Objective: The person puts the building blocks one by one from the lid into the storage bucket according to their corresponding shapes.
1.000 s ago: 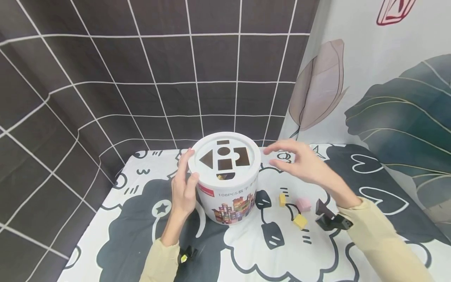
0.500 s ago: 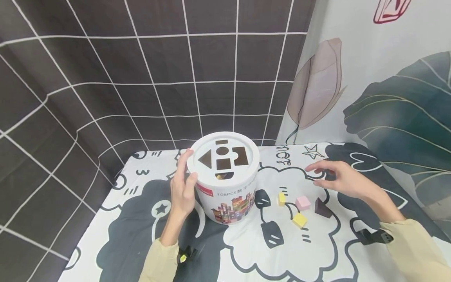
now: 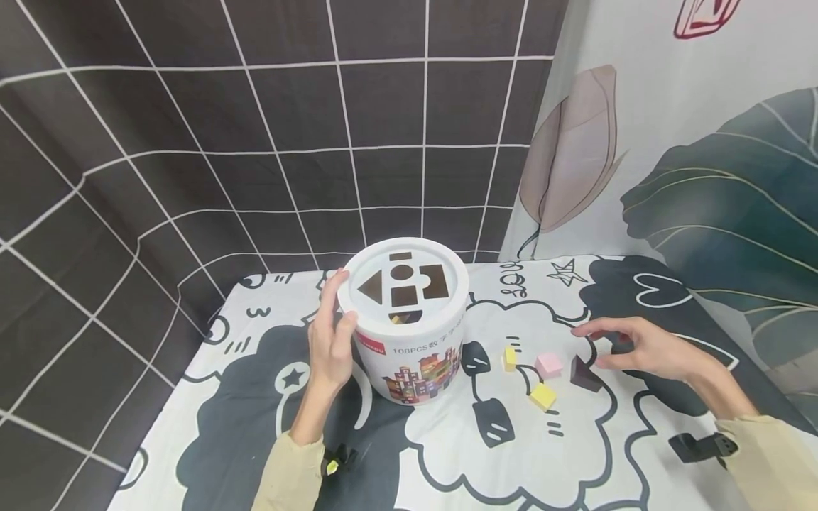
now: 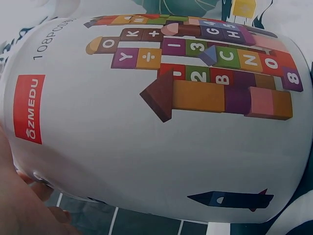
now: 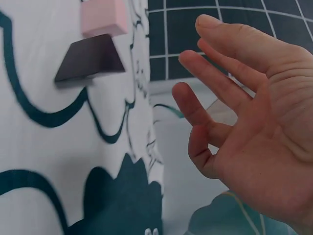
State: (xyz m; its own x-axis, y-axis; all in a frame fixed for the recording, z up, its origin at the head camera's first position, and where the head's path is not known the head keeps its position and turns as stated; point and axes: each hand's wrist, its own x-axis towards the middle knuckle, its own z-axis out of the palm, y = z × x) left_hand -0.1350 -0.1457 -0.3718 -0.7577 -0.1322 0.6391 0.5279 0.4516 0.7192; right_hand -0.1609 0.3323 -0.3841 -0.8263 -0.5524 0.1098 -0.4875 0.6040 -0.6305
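A white toy-block bucket point(image 3: 409, 355) with a shape-sorter lid point(image 3: 371, 312) stands upright on the patterned cloth. My left hand point(image 3: 331, 348) rests against its left side, fingertips at the lid's rim and thumb towards the front. In the left wrist view the printed bucket wall point(image 4: 122, 147) fills most of the picture. To the right, my right hand point(image 3: 658, 348) hovers with nothing between thumb and fingers, its thumb close to a dark triangular block point(image 3: 584, 374). Beside that block lie a pink block point(image 3: 548, 365) and two yellow blocks, one nearer point(image 3: 542, 397) and one smaller point(image 3: 509, 358).
Black-and-white cartoon cloth point(image 3: 511, 468) covers the table. A dark gridded curtain point(image 3: 307, 177) hangs behind and to the left, and a leaf-print curtain point(image 3: 690, 177) hangs at the right. Through a lid slot, something yellow shows inside the bucket.
My right hand has moved away from beside the lid, to the right and down, to near the dark triangular block. My left hand has stayed at the bucket.
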